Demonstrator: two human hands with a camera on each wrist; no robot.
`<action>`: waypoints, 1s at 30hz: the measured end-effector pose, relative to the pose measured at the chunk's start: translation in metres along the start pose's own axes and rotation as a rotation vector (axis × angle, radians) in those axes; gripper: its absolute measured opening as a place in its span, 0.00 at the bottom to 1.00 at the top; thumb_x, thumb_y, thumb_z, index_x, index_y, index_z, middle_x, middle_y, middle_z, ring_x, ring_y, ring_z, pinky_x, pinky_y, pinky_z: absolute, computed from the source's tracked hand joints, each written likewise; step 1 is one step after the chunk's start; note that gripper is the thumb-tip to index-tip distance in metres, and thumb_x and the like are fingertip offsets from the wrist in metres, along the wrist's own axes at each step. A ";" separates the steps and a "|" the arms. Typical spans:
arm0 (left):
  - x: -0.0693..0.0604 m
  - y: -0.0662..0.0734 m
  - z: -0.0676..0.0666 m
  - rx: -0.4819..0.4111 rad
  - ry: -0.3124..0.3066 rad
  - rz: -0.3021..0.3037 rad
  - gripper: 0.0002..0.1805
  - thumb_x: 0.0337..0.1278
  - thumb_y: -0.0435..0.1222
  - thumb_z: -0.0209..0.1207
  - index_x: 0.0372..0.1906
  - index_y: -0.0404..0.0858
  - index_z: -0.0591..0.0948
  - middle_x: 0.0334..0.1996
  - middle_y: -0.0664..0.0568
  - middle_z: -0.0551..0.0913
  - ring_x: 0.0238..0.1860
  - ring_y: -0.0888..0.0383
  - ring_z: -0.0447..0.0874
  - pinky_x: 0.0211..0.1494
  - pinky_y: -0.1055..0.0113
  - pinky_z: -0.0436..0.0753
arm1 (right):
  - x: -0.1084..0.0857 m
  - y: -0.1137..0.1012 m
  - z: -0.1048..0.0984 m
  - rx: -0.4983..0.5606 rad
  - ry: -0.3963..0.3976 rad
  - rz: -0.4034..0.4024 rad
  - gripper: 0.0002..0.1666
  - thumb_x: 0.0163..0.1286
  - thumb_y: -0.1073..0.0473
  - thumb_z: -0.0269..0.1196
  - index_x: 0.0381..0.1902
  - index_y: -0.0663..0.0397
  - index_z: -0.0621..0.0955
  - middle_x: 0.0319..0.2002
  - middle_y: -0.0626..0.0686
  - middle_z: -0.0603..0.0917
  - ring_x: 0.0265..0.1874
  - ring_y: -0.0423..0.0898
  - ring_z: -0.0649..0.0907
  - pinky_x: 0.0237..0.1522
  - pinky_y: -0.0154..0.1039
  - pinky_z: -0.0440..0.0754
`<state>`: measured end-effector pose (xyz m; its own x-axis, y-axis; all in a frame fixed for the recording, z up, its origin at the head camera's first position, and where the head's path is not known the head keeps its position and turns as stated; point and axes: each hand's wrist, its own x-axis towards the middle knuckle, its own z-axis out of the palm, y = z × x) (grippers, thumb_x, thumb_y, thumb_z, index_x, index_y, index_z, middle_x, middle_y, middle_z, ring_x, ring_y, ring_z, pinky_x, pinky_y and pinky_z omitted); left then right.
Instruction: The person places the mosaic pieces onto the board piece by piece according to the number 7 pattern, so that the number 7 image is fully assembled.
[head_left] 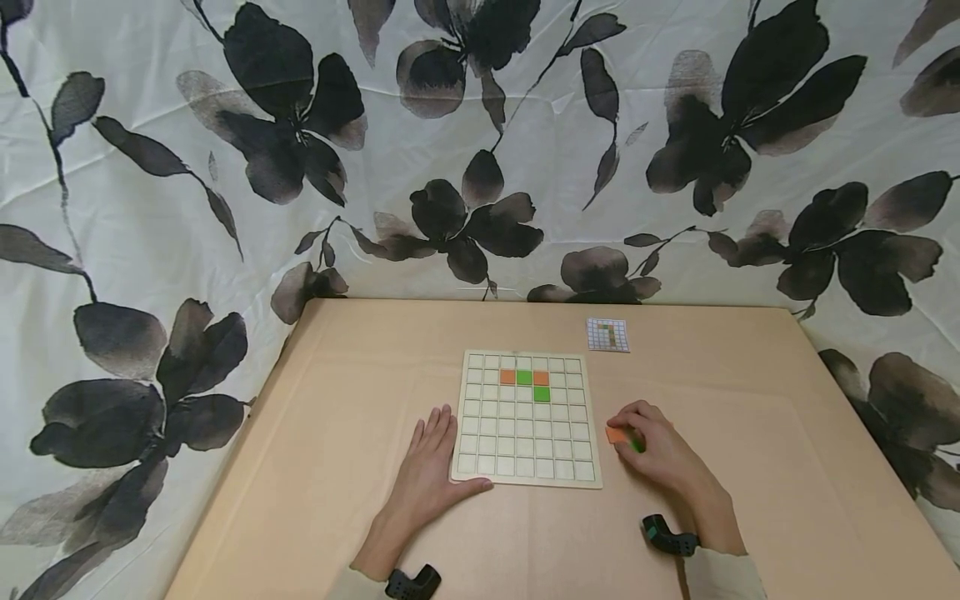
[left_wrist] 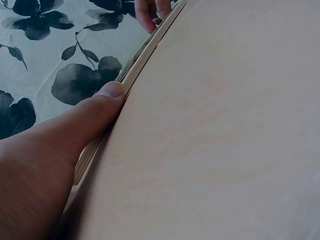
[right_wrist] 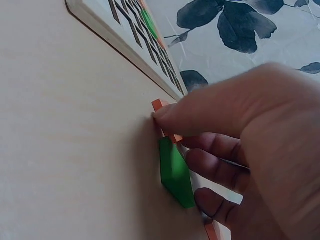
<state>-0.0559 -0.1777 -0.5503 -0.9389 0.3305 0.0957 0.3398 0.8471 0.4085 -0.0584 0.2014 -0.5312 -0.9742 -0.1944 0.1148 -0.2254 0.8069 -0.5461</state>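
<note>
Currently, with the grid board [head_left: 525, 430] as dial in the head view, left hand [head_left: 429, 471] sits at 8 o'clock, fingers straight, thumb spread wide and touching the board's near edge. Right hand [head_left: 658, 443] is at 3 o'clock, narrow, pinching an orange block [head_left: 616, 435]; cannot tell if it clears the table [head_left: 337, 375]. Green block [right_wrist: 175, 172] is just beside it. Four inset tiles [head_left: 524, 377], two orange, two green, lie toward 12. Pattern card [head_left: 608, 335]: between 1 and 2.

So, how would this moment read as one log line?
left hand: touching board | right hand: pinching orange tile | green tile: beside it | board tiles: two orange, two green
</note>
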 end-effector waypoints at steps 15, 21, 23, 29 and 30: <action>0.007 0.006 0.006 0.002 0.026 -0.014 0.66 0.41 0.75 0.61 0.76 0.31 0.61 0.79 0.40 0.56 0.81 0.45 0.49 0.85 0.50 0.49 | 0.015 0.012 -0.005 0.033 -0.040 0.033 0.13 0.63 0.64 0.70 0.45 0.52 0.80 0.42 0.48 0.81 0.45 0.46 0.76 0.46 0.42 0.82; 0.010 0.009 0.008 0.009 0.029 -0.020 0.66 0.42 0.74 0.61 0.76 0.31 0.60 0.79 0.40 0.55 0.82 0.45 0.48 0.85 0.51 0.48 | 0.020 0.015 -0.008 0.048 -0.049 0.064 0.11 0.65 0.61 0.70 0.43 0.50 0.80 0.38 0.46 0.81 0.41 0.43 0.75 0.43 0.36 0.81; 0.012 0.010 0.009 0.010 0.027 -0.026 0.66 0.42 0.75 0.61 0.76 0.31 0.60 0.79 0.40 0.55 0.82 0.45 0.48 0.85 0.51 0.47 | 0.022 0.017 -0.009 0.048 -0.055 0.069 0.10 0.65 0.60 0.69 0.42 0.49 0.80 0.37 0.45 0.81 0.41 0.43 0.76 0.43 0.36 0.81; 0.014 0.013 0.011 0.006 0.044 -0.031 0.66 0.41 0.74 0.62 0.76 0.31 0.62 0.79 0.39 0.57 0.81 0.44 0.50 0.85 0.49 0.49 | 0.027 0.020 -0.010 0.062 -0.048 0.064 0.13 0.67 0.61 0.68 0.48 0.55 0.81 0.42 0.50 0.84 0.46 0.49 0.82 0.52 0.51 0.85; 0.015 0.014 0.012 0.005 0.045 -0.033 0.66 0.41 0.74 0.62 0.76 0.31 0.61 0.79 0.39 0.56 0.81 0.44 0.50 0.85 0.50 0.49 | 0.028 0.021 -0.010 0.061 -0.046 0.066 0.13 0.67 0.60 0.68 0.49 0.56 0.81 0.43 0.51 0.85 0.47 0.50 0.82 0.54 0.53 0.84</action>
<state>-0.0646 -0.1564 -0.5539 -0.9510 0.2835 0.1232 0.3090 0.8595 0.4072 -0.0906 0.2179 -0.5312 -0.9849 -0.1687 0.0392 -0.1581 0.7834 -0.6011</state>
